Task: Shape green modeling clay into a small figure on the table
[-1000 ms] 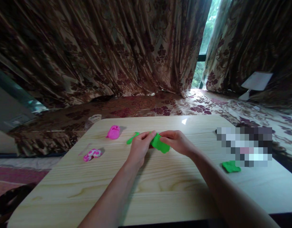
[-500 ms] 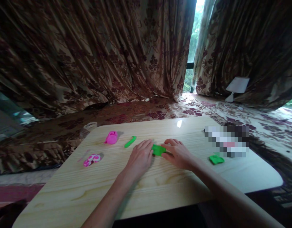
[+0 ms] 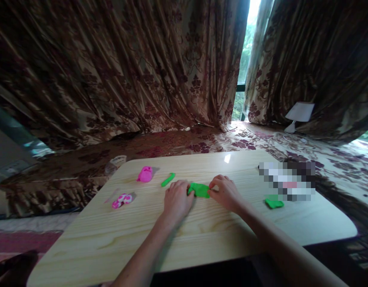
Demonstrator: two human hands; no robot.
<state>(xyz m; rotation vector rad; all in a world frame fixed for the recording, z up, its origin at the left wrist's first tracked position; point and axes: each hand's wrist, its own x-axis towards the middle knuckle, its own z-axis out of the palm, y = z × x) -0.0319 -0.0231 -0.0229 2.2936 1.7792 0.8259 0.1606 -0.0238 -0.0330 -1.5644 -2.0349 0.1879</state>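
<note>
A flattened piece of green modelling clay lies between my two hands over the middle of the table. My left hand grips its left end with curled fingers. At the right end, the thumb and fingertips of my right hand pinch its edge. Just beyond my left hand lies a thin green clay strip. A pink clay shape with a hollow in its top sits farther left. Nearer on the left are pink-and-white rounded pieces. Another flat green clay piece rests to the right of my right hand.
The pale wood-grain table has rounded corners. A pixelated item lies at its right side. Beyond the far edge, a flowered cloth surface holds a white lamp in front of patterned curtains. A clear container stands by the far left corner.
Both hands' fingers have curled from a flatter pose into a grip on the ends of the green clay, and more of it shows between them. The view has shifted slightly.
</note>
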